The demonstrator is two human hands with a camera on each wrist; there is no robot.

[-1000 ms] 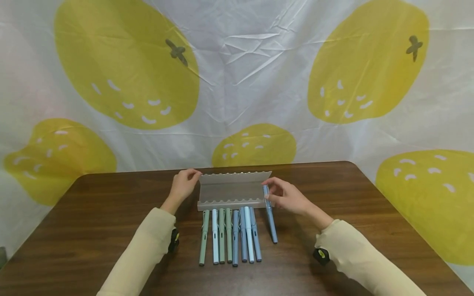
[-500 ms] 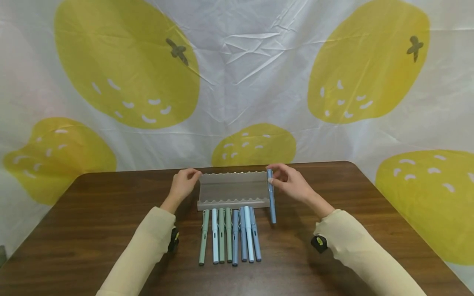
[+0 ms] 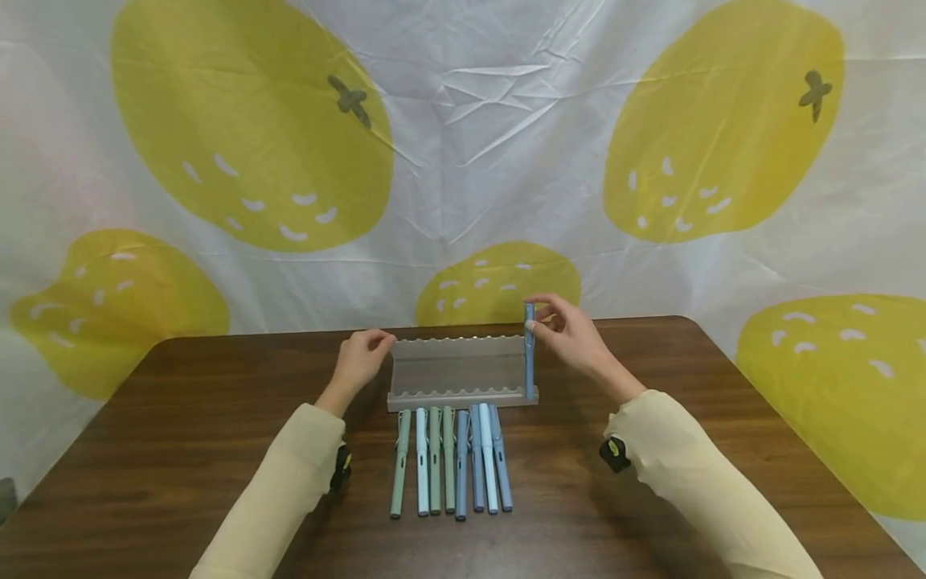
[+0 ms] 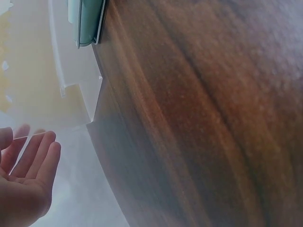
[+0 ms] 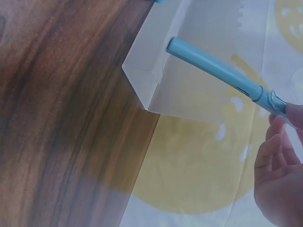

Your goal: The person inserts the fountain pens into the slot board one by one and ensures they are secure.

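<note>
A translucent pen rack with scalloped edges stands on the table. My left hand pinches its upper left corner; in the left wrist view the rack's thin edge runs between thumb and fingers. My right hand holds a blue pen by its clipped cap between thumb and fingers. That pen is nearly upright at the rack's right end. The right wrist view has its lower end over the rack; whether it touches cannot be told. Several green, light blue and blue pens lie side by side before the rack.
The brown wooden table ends a short way behind the rack. Beyond that edge hangs a white cloth printed with yellow lemons. Each wrist wears a small black device.
My right hand has risen and moved away from me, carrying the blue pen from beside the row up to the rack's right end. The left hand stays on the rack's corner.
</note>
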